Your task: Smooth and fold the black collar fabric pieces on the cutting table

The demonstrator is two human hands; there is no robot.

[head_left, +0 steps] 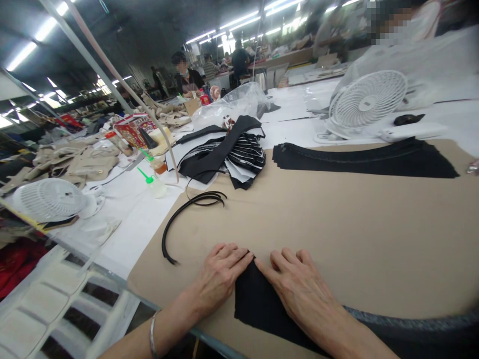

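My left hand [224, 271] and right hand [297, 281], fingertips touching black fabric [254, 296] at its far edge, gripping or not, I cannot tell

- Sheet [337, 219]: brown, smooth and matt, like paper or board.
- Cloth [258, 296] on the sheet's near side: black and matt, with a rougher greyish strip [404, 323] along its curve.
- Cord [163, 242] on the sheet's left part: black, slightly glossy (plastic or fabric, I can't tell).
- Fan [368, 102] beyond the sheet: smooth white plastic.
- Bag [239, 99] beyond the sheet: clear, crinkled, shiny plastic.
- Bottle [156, 188] left of the sheet: translucent plastic.
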